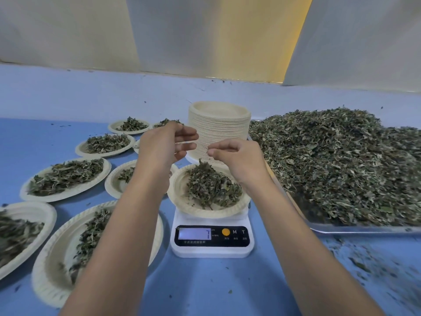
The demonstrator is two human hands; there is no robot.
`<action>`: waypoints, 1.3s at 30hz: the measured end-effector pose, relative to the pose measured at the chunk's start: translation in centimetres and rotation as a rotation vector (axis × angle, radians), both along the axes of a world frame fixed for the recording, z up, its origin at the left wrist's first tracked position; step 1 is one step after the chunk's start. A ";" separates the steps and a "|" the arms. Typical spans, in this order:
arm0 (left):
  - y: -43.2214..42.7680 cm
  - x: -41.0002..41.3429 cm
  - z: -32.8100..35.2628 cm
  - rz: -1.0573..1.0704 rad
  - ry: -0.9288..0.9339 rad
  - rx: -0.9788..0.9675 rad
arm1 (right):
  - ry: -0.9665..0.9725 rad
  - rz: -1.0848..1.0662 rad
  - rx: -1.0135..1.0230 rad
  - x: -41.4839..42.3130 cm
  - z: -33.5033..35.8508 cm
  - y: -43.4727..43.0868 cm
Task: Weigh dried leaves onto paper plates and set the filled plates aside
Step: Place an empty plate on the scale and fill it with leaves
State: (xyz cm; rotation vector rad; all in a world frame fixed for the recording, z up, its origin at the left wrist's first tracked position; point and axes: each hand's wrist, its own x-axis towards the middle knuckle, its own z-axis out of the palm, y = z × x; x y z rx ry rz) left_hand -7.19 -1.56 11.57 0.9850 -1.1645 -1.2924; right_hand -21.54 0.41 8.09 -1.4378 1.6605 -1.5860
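A white digital scale (211,240) stands on the blue table and its display reads 7. On it sits a paper plate (180,197) with a heap of dried leaves (211,185). Both hands hover just above that plate. My left hand (164,144) has loosely extended fingers pointing right and holds nothing visible. My right hand (237,156) hangs over the heap with fingers loosely curled and fingertips together; I cannot see any leaves in it. A tall stack of empty paper plates (218,131) stands right behind the hands.
Several filled plates (66,176) lie to the left of the scale. A metal tray (364,229) piled with dried leaves (337,163) fills the right side. Leaf crumbs (364,265) litter the table at the front right. A pale wall rises behind.
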 end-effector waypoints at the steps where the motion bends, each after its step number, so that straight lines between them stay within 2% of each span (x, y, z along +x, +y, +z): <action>1: 0.0 -0.1 0.0 -0.003 -0.002 0.001 | -0.011 -0.005 -0.007 -0.1 0.0 0.0; 8: 0.2 -0.2 0.1 -0.011 -0.001 0.000 | -0.266 -0.005 -0.135 -0.3 0.9 0.2; 10: 0.2 -0.3 0.1 -0.011 -0.006 0.000 | -0.281 0.002 -0.143 -0.5 1.0 0.2; 14: 0.4 -0.5 0.0 -0.014 -0.019 -0.002 | -0.178 -0.044 -0.122 -1.3 0.7 0.1; 19: 0.8 -1.5 -0.3 -0.066 -0.008 -0.003 | 0.055 -0.299 -0.068 -4.7 0.1 0.5; 26: 1.8 -4.0 -0.7 -0.164 -0.070 0.017 | 0.219 -0.604 0.210 -11.1 -2.0 1.9; 30: 1.8 -4.1 -0.8 -0.156 -0.079 0.011 | 0.246 -0.616 0.329 -12.7 -3.1 2.5; 35: 1.6 -3.6 -0.8 -0.132 -0.071 0.021 | 0.228 -0.628 0.282 -12.6 -3.0 2.3; 39: 1.5 -3.4 -0.8 -0.120 -0.073 0.015 | 0.329 -0.676 0.310 -11.8 -2.8 2.2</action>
